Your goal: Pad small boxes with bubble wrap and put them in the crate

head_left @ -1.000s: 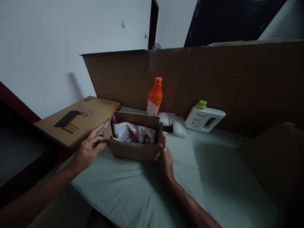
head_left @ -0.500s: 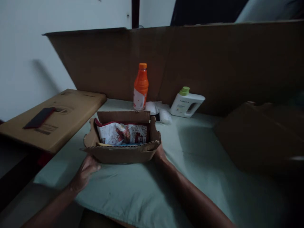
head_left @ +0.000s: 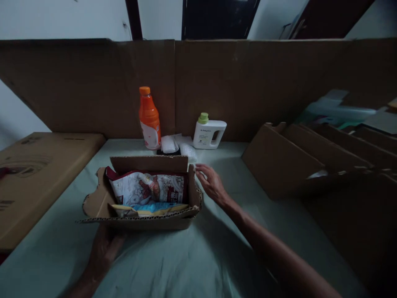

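Note:
An open cardboard box [head_left: 149, 223] with a cut-down front sits before me on the pale green cloth. Inside it stands a white and dark-red food packet [head_left: 151, 188], with a blue and yellow packet [head_left: 155, 209] in front. My left hand [head_left: 105, 246] grips the box's near left corner from below; its thumb shows while the other fingers are largely hidden. Beside the box's right wall is my right hand [head_left: 211, 185], fingers loosely bent and apart, holding nothing. Its fingertips lie close to the wall's upper edge; whether they touch I cannot tell.
Behind the box stand an orange bottle [head_left: 150, 120], clear-wrapped white packets [head_left: 178, 145] and a white jug with a green cap [head_left: 207, 135]. A tall cardboard panel [head_left: 248, 82] closes the back. Cardboard bins [head_left: 279, 165] stand right; a flat carton [head_left: 58, 165] lies left.
My view has swung to the right, bringing more bins into sight. My right hand has let go of the box's lower right side and moved up and outward. My left hand stays at the box.

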{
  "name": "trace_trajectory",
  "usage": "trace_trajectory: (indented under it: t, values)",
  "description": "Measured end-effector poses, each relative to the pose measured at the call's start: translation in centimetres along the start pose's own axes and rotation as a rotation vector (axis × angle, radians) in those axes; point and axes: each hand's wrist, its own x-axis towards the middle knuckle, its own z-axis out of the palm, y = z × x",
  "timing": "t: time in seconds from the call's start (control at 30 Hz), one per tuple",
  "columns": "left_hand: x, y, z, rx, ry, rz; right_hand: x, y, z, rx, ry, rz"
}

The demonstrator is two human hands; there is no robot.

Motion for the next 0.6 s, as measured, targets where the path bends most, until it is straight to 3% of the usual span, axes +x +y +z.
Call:
trace_trajectory:
  t: [0.1, 0.2, 0.27, 0.37, 0.5, 0.6]
  values:
    - [-0.1, -0.7, -0.3, 0.094, 0.019, 0.008, 3.9, 2.1, 0.0, -0.246, -0.049, -0.042]
    - [-0.1, -1.3, -0.6, 0.178, 0.038, 0.015, 6.3, 2.8, 0.5, -0.224, -0.062, -0.046]
    - [-0.2, -1.7, -0.7, 0.189, 0.04, 0.014, 6.2, 2.9, -0.1, -0.2, -0.017, -0.033]
    - [-0.1, -2.0, -0.8, 0.189, 0.032, 0.02, 3.7, 3.7, -3.1, -0.018, 0.129, 0.039]
    - [0.2, -2.2, -1.2, 0.205, 0.009, 0.025, -2.3, 6.2, -9.0, 0.359, 0.291, 0.321]
    - [0.8, -2.5, -1.5, 0.183, -0.007, 0.024, -7.2, 6.3, -12.2, 0.096, 0.351, 0.347]
